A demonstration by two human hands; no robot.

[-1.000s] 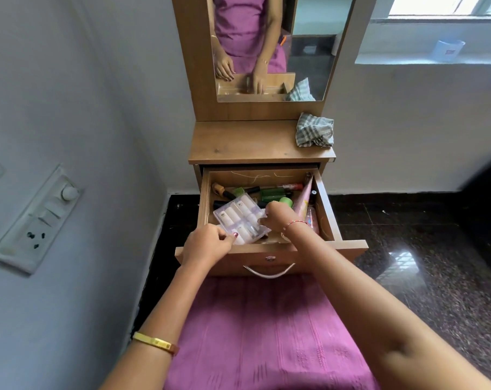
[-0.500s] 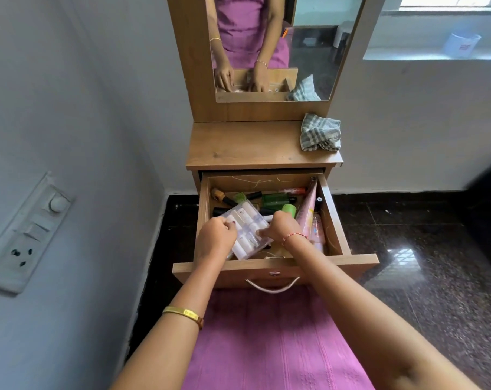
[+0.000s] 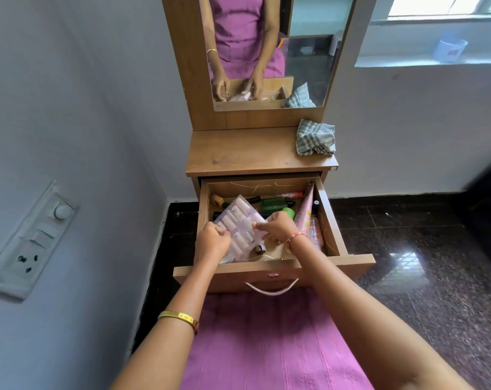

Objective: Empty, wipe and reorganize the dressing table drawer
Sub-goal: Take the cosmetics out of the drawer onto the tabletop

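The wooden dressing table drawer (image 3: 275, 267) stands pulled open in front of me. Inside it a clear plastic pack of small white bottles (image 3: 238, 220) lies tilted over the other items. My left hand (image 3: 212, 243) grips the pack's left edge and my right hand (image 3: 278, 226) pinches its right edge. Behind the pack lie a green bottle (image 3: 272, 204), a red-capped tube (image 3: 290, 195), a brown-capped item (image 3: 217, 199) and a green cap (image 3: 288, 211). A pink tube (image 3: 306, 208) leans along the drawer's right side.
A checked cloth (image 3: 316, 137) sits bunched on the right of the table top (image 3: 238, 153). The mirror (image 3: 269, 52) rises behind it. A switch panel (image 3: 33, 237) is on the left wall. A dark polished floor (image 3: 407, 249) spreads to the right.
Both hands have closed in on the clear pack, my left moving from the drawer's front edge onto its left side. The pack has tipped up between them.
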